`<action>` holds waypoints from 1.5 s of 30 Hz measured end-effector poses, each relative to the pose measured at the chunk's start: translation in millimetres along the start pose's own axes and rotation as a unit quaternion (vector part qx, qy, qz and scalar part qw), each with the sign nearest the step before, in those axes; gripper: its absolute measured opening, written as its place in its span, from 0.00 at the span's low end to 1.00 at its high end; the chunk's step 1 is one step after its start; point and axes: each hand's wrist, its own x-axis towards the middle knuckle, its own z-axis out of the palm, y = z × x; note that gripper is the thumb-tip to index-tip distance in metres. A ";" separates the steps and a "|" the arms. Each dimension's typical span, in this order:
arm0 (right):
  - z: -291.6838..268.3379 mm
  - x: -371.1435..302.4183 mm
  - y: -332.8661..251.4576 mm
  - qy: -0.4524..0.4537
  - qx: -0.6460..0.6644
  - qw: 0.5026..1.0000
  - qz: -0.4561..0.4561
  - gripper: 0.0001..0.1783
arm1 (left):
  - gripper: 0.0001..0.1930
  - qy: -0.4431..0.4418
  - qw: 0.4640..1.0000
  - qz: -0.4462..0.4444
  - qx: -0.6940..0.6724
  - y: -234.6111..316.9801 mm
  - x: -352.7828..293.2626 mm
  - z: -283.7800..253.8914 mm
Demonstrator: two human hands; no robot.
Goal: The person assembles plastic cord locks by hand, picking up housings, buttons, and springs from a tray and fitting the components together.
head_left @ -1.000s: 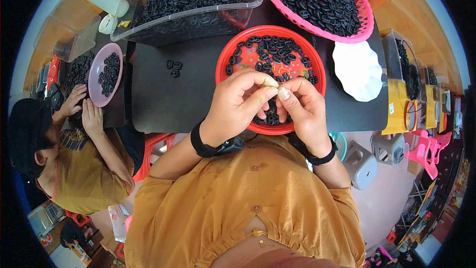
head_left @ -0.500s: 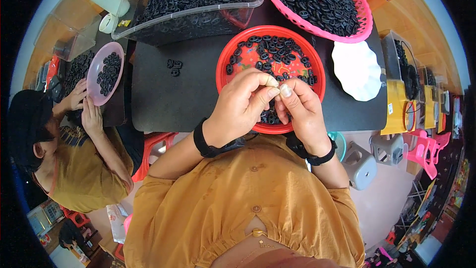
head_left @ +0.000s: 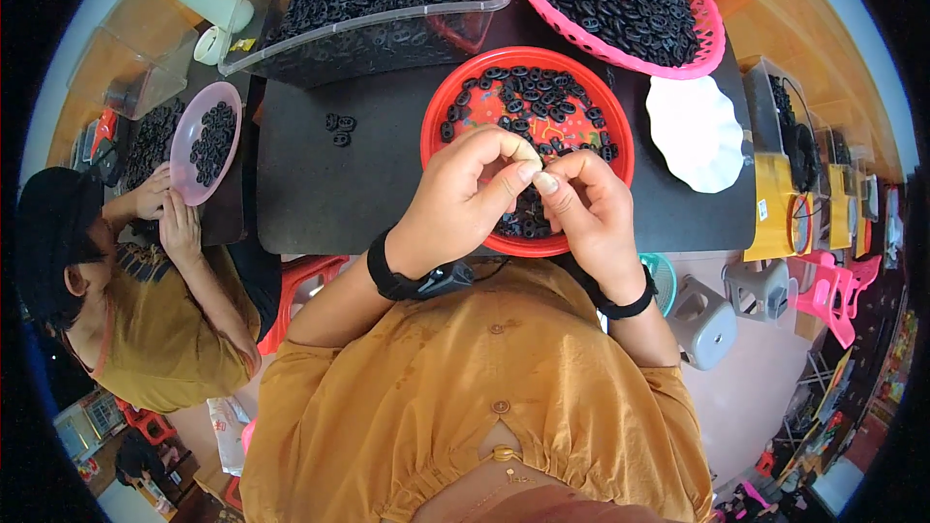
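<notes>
Both my hands meet above a round red tray (head_left: 433,184) that holds many small black oval pieces with two holes (head_left: 542,87). My left hand (head_left: 477,179) pinches with thumb and forefinger at the tray's middle. Against it, my right hand (head_left: 589,208) is closed too, its thumb and forefinger pressed together. Whatever sits between the fingertips is hidden or too small to name. A few more black pieces (head_left: 340,126) lie on the dark table (head_left: 329,189), left of the tray.
A clear bin (head_left: 387,17) and a pink basket (head_left: 712,24), both full of black pieces, stand behind the tray. At right lies a white scalloped plate (head_left: 693,136). A co-worker (head_left: 165,329) at left handles pieces by a pale pink bowl (head_left: 179,160). Grey stools (head_left: 705,324) stand at right.
My fingertips stay together and have shifted slightly left, with both thumbs turned a little. The camera view has moved very slightly. Nothing is visibly let go.
</notes>
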 end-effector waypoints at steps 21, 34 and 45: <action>6.5 -3.5 5.1 0.062 -0.143 0.967 -0.203 0.05 | 0.08 -0.032 0.994 -0.087 -0.063 -3.0 -2.4 3.1; 3.8 0.0 5.1 0.046 -0.165 0.962 -0.214 0.09 | 0.10 -0.087 0.971 -0.181 -0.127 -5.5 -4.5 -9.3; -8.0 0.1 7.5 0.071 0.048 0.995 -0.041 0.04 | 0.07 -0.064 0.904 0.128 0.404 -13.0 63.4 -45.2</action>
